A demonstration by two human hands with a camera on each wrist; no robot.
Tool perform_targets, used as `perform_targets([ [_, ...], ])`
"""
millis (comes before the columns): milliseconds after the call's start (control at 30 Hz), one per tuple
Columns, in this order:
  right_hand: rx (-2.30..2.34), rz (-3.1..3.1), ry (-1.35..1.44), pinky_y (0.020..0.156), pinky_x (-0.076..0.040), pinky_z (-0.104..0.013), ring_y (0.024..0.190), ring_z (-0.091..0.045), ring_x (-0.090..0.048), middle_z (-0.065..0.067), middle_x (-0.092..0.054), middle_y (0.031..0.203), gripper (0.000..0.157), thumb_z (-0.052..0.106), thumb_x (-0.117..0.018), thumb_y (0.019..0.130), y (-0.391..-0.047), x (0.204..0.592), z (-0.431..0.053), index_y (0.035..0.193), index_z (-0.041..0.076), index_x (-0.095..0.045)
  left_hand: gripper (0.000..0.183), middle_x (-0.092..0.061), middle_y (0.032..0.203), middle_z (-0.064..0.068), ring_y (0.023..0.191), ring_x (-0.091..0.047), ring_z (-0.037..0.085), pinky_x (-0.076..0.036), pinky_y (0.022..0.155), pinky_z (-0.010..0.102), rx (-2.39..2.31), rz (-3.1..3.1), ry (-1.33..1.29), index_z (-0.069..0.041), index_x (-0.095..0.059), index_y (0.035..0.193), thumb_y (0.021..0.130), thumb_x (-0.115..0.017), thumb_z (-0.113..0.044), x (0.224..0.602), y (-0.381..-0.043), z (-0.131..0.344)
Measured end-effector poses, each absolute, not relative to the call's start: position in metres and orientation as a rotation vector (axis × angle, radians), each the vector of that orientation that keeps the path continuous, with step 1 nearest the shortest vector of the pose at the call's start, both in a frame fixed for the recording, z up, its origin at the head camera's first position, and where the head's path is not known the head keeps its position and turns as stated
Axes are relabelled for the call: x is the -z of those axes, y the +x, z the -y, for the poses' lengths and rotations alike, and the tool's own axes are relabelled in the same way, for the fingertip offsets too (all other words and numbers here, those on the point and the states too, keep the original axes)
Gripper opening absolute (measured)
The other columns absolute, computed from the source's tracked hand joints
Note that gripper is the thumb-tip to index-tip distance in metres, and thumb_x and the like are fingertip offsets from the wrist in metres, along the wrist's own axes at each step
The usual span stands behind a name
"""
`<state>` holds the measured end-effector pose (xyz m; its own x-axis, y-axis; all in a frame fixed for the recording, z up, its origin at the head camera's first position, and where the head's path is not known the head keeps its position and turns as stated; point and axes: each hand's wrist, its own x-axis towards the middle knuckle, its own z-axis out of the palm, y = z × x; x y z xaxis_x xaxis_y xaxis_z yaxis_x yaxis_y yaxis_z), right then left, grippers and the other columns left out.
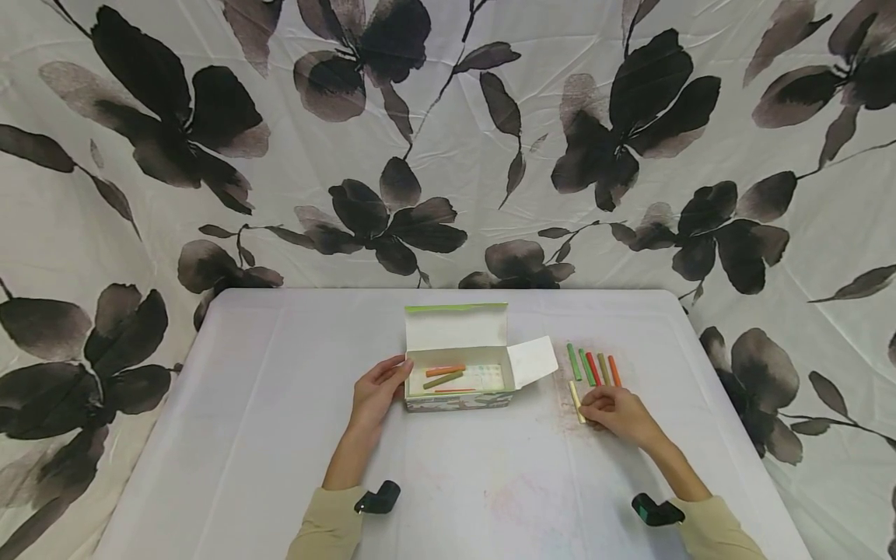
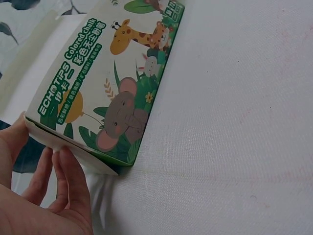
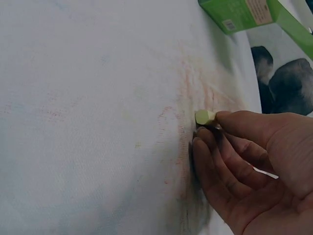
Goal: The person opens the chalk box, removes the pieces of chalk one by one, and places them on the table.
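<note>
An open chalk box (image 1: 458, 400) with its lid raised stands mid-table; a few chalk sticks, including an orange stick (image 1: 445, 371) and an olive stick (image 1: 443, 379), lie inside. At its left end my left hand (image 1: 378, 393) grips the edge, thumb at the rim and fingers against the outer side. The printed box front (image 2: 110, 93) fills much of the left wrist view. My right hand (image 1: 619, 416) pinches a pale yellow chalk stick (image 3: 204, 117) between thumb and fingers, low over the table. Beyond it lie several sticks in a row, among them a red chalk (image 1: 593, 369).
The box's side flap (image 1: 533, 362) sticks out to the right, towards the row of chalk. Coloured dust marks the white tablecloth (image 1: 518, 498). Behind the table hangs a floral curtain (image 1: 490, 140).
</note>
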<state>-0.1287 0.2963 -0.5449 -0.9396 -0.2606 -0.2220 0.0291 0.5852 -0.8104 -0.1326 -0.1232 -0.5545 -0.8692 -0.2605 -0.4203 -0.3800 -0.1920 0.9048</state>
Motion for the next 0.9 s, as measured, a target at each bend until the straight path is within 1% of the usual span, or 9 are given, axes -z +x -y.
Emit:
perform_targets([
  [200, 1.224, -2.597, -0.238, 0.067, -0.058, -0.028, 0.080, -0.023, -0.070, -0.011, -0.071, 0.090, 0.017, 0.009, -0.069, 0.099, -0.134, 0.534, -0.296, 0.106, -0.007, -0.067, 0.052, -0.071, 0.105, 0.004, 0.087, -0.067, 0.016, -0.054, 0.070, 0.020, -2.219, -1.953, -0.759, -0.005, -0.067, 0.130, 0.088, -0.084, -0.032, 0.553, -0.131, 0.124],
  [400, 1.223, -2.697, -0.269, 0.079, -0.058, -0.030, 0.098, -0.033, -0.071, -0.014, -0.073, 0.102, 0.020, 0.013, -0.069, 0.100, -0.142, 0.514, -0.293, 0.110, -0.005, -0.069, 0.052, -0.071, 0.105, 0.004, 0.089, -0.069, 0.017, -0.055, 0.071, 0.021, -2.220, -1.944, -0.759, -0.006, -0.067, 0.130, 0.088, -0.084, -0.033, 0.551, -0.131, 0.124],
  [467, 1.235, -2.715, -0.279, 0.080, -0.057, -0.030, 0.101, -0.034, -0.071, -0.015, -0.072, 0.104, 0.021, 0.014, -0.069, 0.100, -0.145, 0.507, -0.291, 0.111, -0.005, -0.069, 0.053, -0.071, 0.105, 0.003, 0.089, -0.069, 0.017, -0.055, 0.071, 0.021, -2.218, -1.945, -0.757, -0.006, -0.067, 0.130, 0.088, -0.084, -0.033, 0.550, -0.131, 0.125],
  [533, 1.273, -2.710, -0.299, 0.077, -0.058, -0.031, 0.098, -0.036, -0.071, -0.018, -0.072, 0.104, 0.022, 0.013, -0.068, 0.101, -0.149, 0.500, -0.289, 0.112, -0.006, -0.068, 0.054, -0.071, 0.105, 0.003, 0.088, -0.068, 0.017, -0.055, 0.071, 0.020, -2.209, -1.952, -0.752, -0.005, -0.067, 0.131, 0.089, -0.084, -0.034, 0.550, -0.131, 0.125],
  [700, 1.282, -2.749, -0.363, 0.072, -0.057, -0.028, 0.088, -0.035, -0.070, -0.019, -0.072, 0.100, 0.020, 0.013, -0.067, 0.102, -0.161, 0.486, -0.284, 0.112, -0.004, -0.069, 0.055, -0.070, 0.106, 0.002, 0.088, -0.066, 0.015, -0.053, 0.072, 0.020, -2.178, -1.977, -0.752, -0.006, -0.067, 0.131, 0.088, -0.084, -0.036, 0.551, -0.131, 0.125],
  [767, 1.259, -2.781, -0.385, 0.073, -0.055, -0.026, 0.088, -0.031, -0.069, -0.016, -0.072, 0.099, 0.019, 0.014, -0.067, 0.102, -0.165, 0.481, -0.282, 0.110, -0.002, -0.070, 0.056, -0.070, 0.107, 0.003, 0.087, -0.065, 0.014, -0.053, 0.072, 0.020, -2.175, -1.979, -0.757, -0.007, -0.067, 0.131, 0.088, -0.084, -0.037, 0.551, -0.132, 0.125],
  [900, 1.249, -2.806, -0.431, 0.076, -0.055, -0.029, 0.090, -0.027, -0.069, -0.011, -0.073, 0.100, 0.017, 0.016, -0.067, 0.102, -0.174, 0.470, -0.275, 0.110, 0.001, -0.071, 0.055, -0.071, 0.106, 0.004, 0.085, -0.066, 0.013, -0.054, 0.071, 0.020, -2.185, -1.968, -0.765, -0.006, -0.067, 0.130, 0.088, -0.084, -0.036, 0.551, -0.133, 0.125],
])
